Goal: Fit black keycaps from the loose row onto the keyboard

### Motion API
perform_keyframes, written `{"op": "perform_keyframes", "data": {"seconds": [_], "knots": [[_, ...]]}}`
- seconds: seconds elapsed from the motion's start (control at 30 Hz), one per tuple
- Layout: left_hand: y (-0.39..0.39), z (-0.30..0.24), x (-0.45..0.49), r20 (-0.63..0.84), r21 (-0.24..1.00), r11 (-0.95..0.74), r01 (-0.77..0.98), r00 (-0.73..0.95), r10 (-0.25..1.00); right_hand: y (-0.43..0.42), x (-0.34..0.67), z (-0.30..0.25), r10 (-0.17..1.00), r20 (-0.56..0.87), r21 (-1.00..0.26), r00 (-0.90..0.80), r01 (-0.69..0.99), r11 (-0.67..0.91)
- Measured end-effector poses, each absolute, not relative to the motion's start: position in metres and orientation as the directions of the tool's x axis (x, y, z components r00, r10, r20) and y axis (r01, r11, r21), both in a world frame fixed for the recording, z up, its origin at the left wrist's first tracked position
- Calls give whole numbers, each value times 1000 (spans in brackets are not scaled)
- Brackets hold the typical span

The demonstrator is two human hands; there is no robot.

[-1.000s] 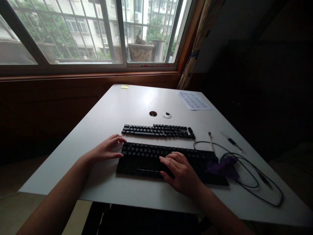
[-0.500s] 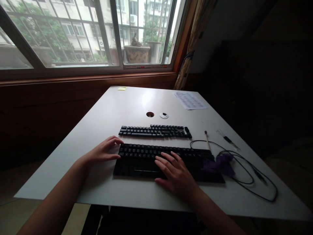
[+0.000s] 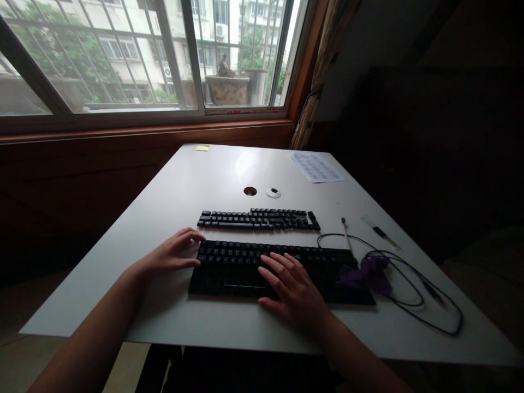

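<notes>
Head view: right hand (image 3: 295, 297) over keyboard (image 3: 235, 272), fingers (image 3: 278, 271) wider apart now

Found keyboard (image 3: 229, 275) on table (image 3: 155, 218) near its front edge: left hand (image 3: 174, 254) at left end, right hand (image 3: 292, 289) over middle, cloth (image 3: 370, 274) across right end. Noted keycaps (image 3: 229, 224) in rows just behind keyboard; farther back, hole (image 3: 250, 191) in table, ring (image 3: 268, 193) right of it. Logged cable (image 3: 456, 333) and wire tool (image 3: 380, 232) right of keyboard, stick (image 3: 346, 234) at its rear right. Saw paper slip (image 3: 202, 148) at far left corner, sheets (image 3: 317, 167) far right, window (image 3: 143, 60) beyond table.
</notes>
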State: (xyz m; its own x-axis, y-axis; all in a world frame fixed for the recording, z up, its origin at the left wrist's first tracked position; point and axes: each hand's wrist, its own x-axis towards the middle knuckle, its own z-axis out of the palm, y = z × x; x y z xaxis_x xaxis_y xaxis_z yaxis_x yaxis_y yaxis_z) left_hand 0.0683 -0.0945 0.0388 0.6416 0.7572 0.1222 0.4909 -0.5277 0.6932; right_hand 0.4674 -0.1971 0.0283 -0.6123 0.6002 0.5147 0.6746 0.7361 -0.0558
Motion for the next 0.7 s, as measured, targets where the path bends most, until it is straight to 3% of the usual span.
{"op": "perform_keyframes", "data": {"seconds": [0.7], "knots": [[-94,39,67,121,681,-535,500,644,755,-198,464,29,602,554,-104,-575,669,736]]}}
